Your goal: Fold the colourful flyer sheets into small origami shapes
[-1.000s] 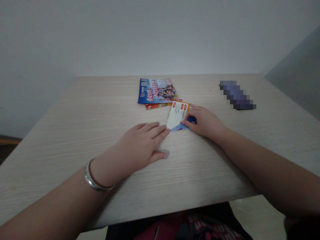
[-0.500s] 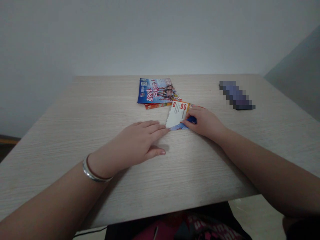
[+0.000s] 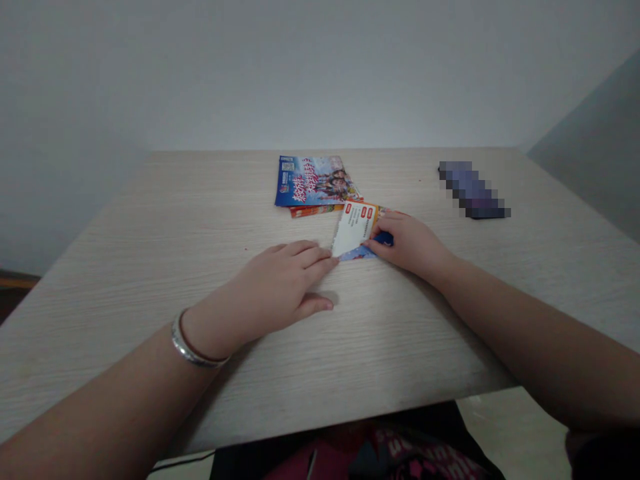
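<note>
A printed leaflet (image 3: 356, 229) lies on the table, its white side with red labels facing up and a blue edge folded over near me. My right hand (image 3: 406, 241) pinches the blue folded part between thumb and fingers. Stretched out flat, my left hand (image 3: 285, 283) touches the leaflet's near left corner with its fingertips; the thumb is spread away from the fingers. The leaflet's right part is hidden under my right hand. Just behind it lies a stack of colourful leaflets (image 3: 313, 181), a blue one on top and orange ones below.
A dark, pixelated flat object (image 3: 473, 190) lies at the back right of the pale wood-grain table (image 3: 150, 220). A wall (image 3: 320, 73) stands behind the table's far edge. The near edge is close to my lap.
My left hand has shifted very slightly, its thumb and wrist a little to the right. The right hand keeps its pinch on the leaflet, almost unmoved.
</note>
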